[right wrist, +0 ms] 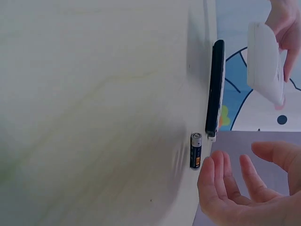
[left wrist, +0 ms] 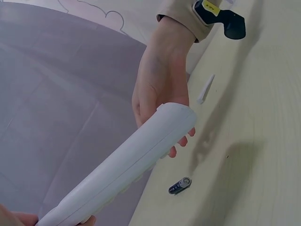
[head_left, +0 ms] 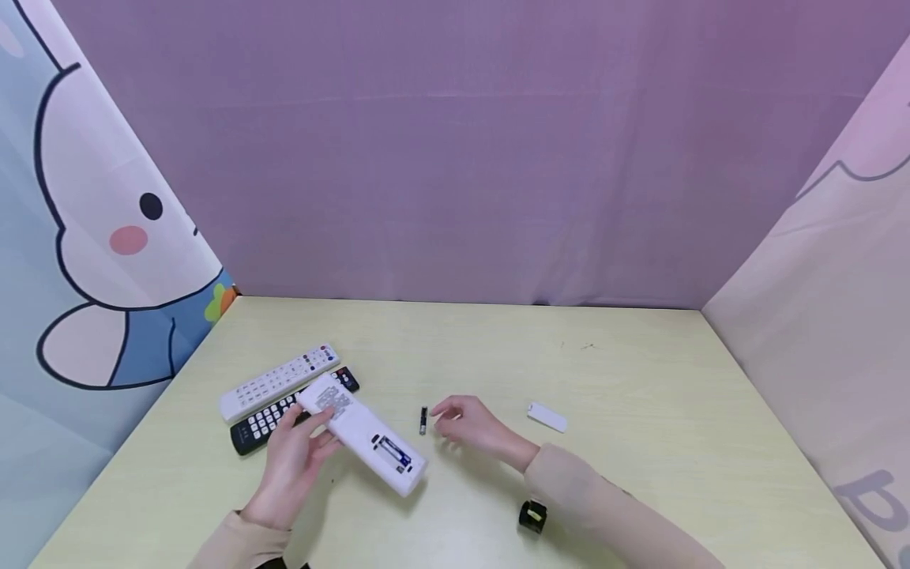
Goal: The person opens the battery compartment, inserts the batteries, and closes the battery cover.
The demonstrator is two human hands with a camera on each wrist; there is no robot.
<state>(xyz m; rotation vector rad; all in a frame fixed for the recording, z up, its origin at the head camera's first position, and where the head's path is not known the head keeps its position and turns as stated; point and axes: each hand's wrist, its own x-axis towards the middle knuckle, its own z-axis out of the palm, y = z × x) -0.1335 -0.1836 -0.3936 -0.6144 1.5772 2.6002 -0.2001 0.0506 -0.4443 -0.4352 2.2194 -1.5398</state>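
Note:
My left hand (head_left: pixel 287 470) grips a white remote control (head_left: pixel 359 431) by one end, thumb on its back. The back faces up, and its uncovered battery compartment shows a blue-and-silver battery (head_left: pixel 394 452) lying in it. A loose dark battery (head_left: pixel 423 420) rests on the table just right of the remote; the right wrist view shows this AA-like battery (right wrist: pixel 196 151) with its silver end. My right hand (head_left: pixel 472 425) hovers beside it, fingers loosely bent and apart, holding nothing. In the right wrist view, a gap lies between the fingertips (right wrist: pixel 207 165) and the battery.
Another white remote (head_left: pixel 280 383) and a black remote (head_left: pixel 259 427) lie side by side at the left, partly behind the held remote. A white battery cover (head_left: pixel 547 416) lies right of my right hand. Purple cloth (head_left: pixel 455 197) hangs behind the table (head_left: pixel 640 395).

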